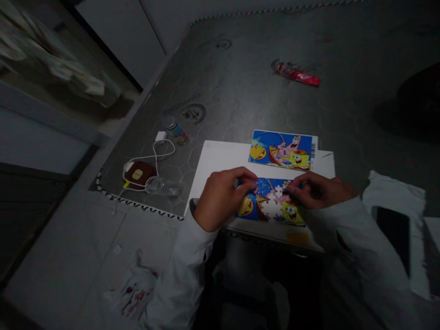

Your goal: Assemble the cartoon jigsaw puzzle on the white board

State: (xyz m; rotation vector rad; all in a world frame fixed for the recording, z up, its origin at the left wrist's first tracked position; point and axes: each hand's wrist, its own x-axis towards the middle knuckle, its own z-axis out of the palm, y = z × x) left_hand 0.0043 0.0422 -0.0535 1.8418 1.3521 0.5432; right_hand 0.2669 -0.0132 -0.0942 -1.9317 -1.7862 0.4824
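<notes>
A cartoon jigsaw puzzle (264,211) lies partly assembled on a white board (220,158), with a pale gap in its middle and right part. At its upper left edge, my left hand (223,195) is closed, thumb and forefinger pinched; what they hold is too small to make out. My right hand (319,190) reaches in from the right, its thumb and forefinger pinching what looks like a small puzzle piece (285,187) over the upper right part. Just beyond the puzzle lies a printed picture card (280,150) showing the same scene, with a barcode at its right end.
On the table mat (227,101) lie a red packet (299,75), a patterned cylinder (177,130), a white charger (161,136) with cable, a brown device (140,174) and a clear bottle (165,187). A dark phone (393,236) rests on white cloth at right. A plastic bag (134,291) lies lower left.
</notes>
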